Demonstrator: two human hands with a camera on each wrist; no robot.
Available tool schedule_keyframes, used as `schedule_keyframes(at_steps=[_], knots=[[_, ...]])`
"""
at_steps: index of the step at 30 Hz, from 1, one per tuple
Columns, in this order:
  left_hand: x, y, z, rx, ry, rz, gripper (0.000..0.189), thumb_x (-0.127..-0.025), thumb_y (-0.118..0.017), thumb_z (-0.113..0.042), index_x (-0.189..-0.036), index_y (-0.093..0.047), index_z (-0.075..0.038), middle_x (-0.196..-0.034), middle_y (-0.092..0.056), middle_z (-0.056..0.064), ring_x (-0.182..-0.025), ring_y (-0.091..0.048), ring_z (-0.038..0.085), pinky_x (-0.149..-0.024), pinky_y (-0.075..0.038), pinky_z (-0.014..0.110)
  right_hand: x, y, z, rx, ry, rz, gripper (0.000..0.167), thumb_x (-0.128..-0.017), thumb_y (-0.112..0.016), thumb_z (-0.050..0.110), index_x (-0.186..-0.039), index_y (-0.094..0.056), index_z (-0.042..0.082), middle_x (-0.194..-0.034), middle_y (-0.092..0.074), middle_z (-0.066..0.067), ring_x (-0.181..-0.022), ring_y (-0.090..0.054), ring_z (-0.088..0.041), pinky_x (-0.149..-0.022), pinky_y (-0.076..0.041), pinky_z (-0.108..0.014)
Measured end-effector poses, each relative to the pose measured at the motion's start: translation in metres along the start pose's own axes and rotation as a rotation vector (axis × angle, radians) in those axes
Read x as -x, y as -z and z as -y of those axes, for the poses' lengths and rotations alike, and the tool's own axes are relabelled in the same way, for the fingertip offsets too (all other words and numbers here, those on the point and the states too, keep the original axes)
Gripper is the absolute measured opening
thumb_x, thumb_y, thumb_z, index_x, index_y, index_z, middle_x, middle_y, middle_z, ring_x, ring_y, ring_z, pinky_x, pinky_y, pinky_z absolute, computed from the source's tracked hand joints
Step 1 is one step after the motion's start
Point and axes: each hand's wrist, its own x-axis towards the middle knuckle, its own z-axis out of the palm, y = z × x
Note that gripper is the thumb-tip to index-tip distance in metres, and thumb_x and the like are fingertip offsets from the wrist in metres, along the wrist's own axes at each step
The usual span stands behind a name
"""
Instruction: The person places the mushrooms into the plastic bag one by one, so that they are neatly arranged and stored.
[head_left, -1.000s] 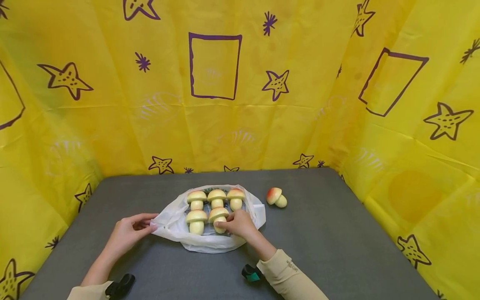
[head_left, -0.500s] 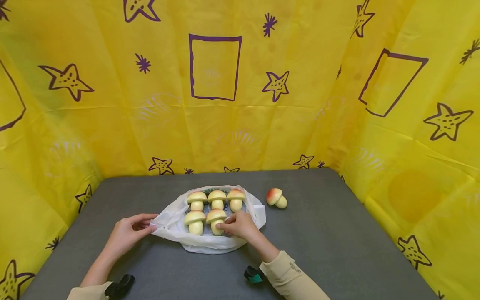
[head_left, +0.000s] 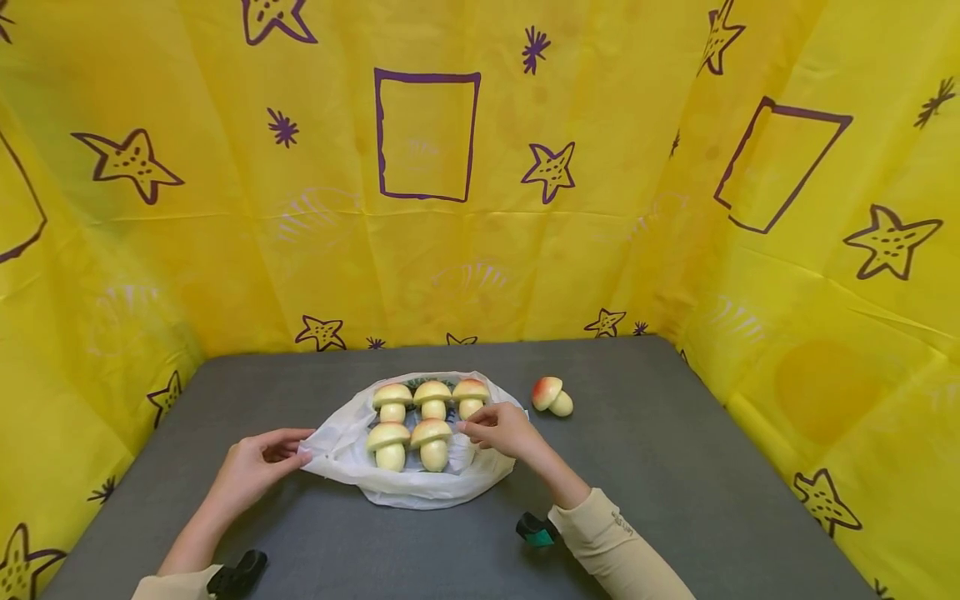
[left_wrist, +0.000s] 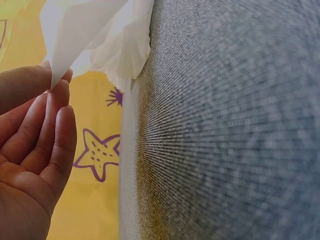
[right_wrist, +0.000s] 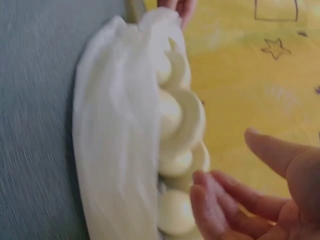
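Observation:
A white plastic bag (head_left: pixel 420 493) lies with its mouth spread wide, and toy mushrooms with cream stems and red-tinged caps stand in it in two rows. Three form the back row; the front row has a left mushroom (head_left: pixel 389 454) and a right mushroom (head_left: pixel 432 450). My left hand (head_left: pixel 255 468) pinches the bag's left corner between thumb and fingertips, plain in the left wrist view. Over the bag's right side is my right hand (head_left: pixel 510 433), thumb and fingers parted around nothing in the right wrist view. It partly hides the back row's right mushroom (head_left: pixel 471 392).
One more mushroom (head_left: pixel 552 397) lies on its side on the grey tabletop (head_left: pixel 637 467), right of the bag. Yellow cloth (head_left: pixel 600 250) with purple star drawings walls the table at the back and sides.
My right hand has let go of the front right mushroom and moved up and right from it. That mushroom and its left neighbour shifted slightly left. The left hand keeps its pinch on the bag.

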Motion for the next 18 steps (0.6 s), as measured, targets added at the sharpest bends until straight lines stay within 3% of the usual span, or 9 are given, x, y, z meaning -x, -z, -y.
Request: schedule_keyframes(at_steps=[11, 18], knots=[[-0.001, 0.002, -0.005, 0.002, 0.023, 0.025, 0.034, -0.078, -0.078, -0.027, -0.107, -0.072, -0.011, -0.088, -0.072, 0.003, -0.071, -0.060, -0.001, -0.063, -0.051, 0.018, -0.004, 0.051, -0.013, 0.041, -0.015, -0.127, 0.030, -0.086, -0.070, 0.029, -0.103, -0.071, 0.004, -0.092, -0.072, -0.009, -0.081, -0.068, -0.019, -0.069, -0.057, -0.034], [-0.001, 0.002, -0.007, 0.004, 0.017, 0.024, 0.033, -0.078, -0.078, -0.026, -0.107, -0.072, -0.012, -0.087, -0.072, 0.003, -0.070, -0.059, -0.001, -0.062, -0.051, 0.018, -0.001, 0.077, -0.017, 0.117, -0.056, -0.166, 0.031, -0.084, -0.072, 0.033, -0.105, -0.071, 0.010, -0.096, -0.072, -0.006, -0.085, -0.068, -0.029, -0.066, -0.055, -0.030]])
